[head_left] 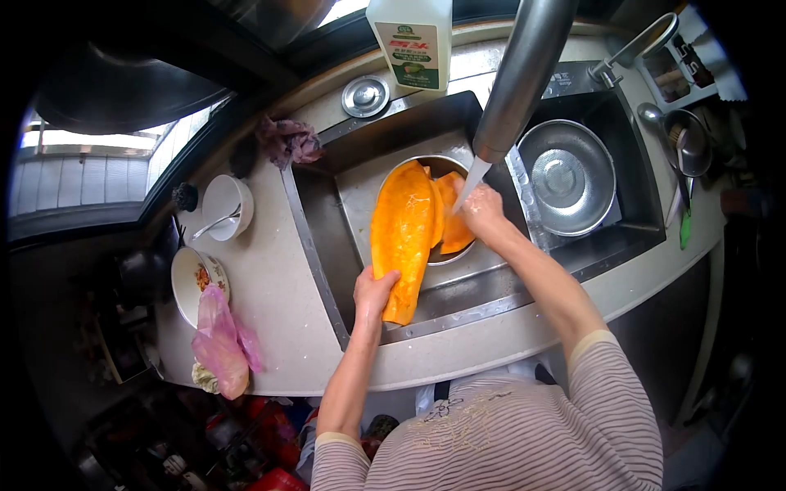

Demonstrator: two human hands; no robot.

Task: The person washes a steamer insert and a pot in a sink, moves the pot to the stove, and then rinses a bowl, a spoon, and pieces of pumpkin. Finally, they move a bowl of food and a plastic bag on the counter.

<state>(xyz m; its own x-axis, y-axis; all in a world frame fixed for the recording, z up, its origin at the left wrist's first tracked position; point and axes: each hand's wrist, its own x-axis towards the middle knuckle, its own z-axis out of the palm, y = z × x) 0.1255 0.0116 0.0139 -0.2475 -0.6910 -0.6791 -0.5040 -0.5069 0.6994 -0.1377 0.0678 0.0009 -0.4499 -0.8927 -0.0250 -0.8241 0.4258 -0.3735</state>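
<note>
My left hand (374, 296) grips the lower end of a long peeled pumpkin piece (403, 233), thumb on its wet orange face. The piece leans over a round metal basin (450, 260) inside the left sink bowl. Beside it in the basin lie more pumpkin pieces (456, 231). Right at the water stream (470, 186) from the tap (517, 90) is my right hand (485, 214), wet, its fingers curled in next to the smaller pieces. Its fingertips are partly hidden, and I cannot tell what they hold.
A metal pan (566, 176) sits in the right sink bowl. Behind the sink stand a white jug (413, 49) and a drain lid (365, 96). On the left counter are a rag (288, 141), a white bowl with a spoon (227, 207), a patterned bowl (187, 282) and a pink plastic bag (219, 340).
</note>
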